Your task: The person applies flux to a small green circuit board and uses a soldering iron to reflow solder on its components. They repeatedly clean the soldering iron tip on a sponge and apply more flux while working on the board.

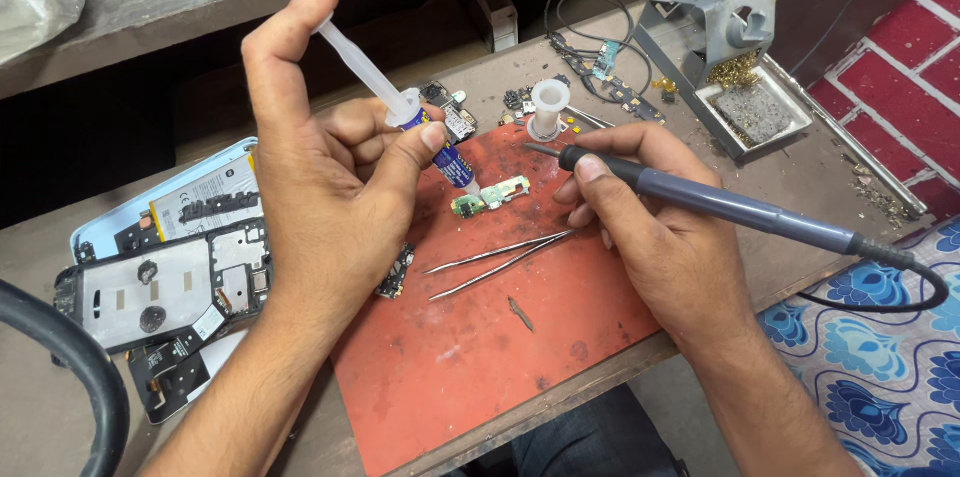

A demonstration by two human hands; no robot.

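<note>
At the centre of the frame, on a red mat (480, 357) laid over the bench (820, 177), sits a small green circuit board (490, 195). Left of centre, the left hand (320, 167) is clamped on a syringe (405, 112): the thumb sits on the end of the white plunger toward the upper left, the fingers wrap around the flange, and the blue barrel slants down to the right until its tip touches or nearly touches the board. Right of centre, the right hand (655, 227) is closed around a grey soldering iron (700, 199), held like a pen, with the dark tip pointing left just above and to the right of the board; its black cable (900, 282) loops away at the right edge. Metal tweezers (495, 262) lie on the mat just below the board, between the two hands, points toward the lower left. Behind the board, a small white spool (549, 107) stands at the upper edge of the mat. In the upper right, a grey iron stand (720, 37) holds brass wool and a sponge tray. At the left, an opened phone (160, 287) lies with its battery (205, 199) and frame exposed, partly hidden by the left forearm. A blue flowered cloth (880, 357) fills the lower right corner.
</note>
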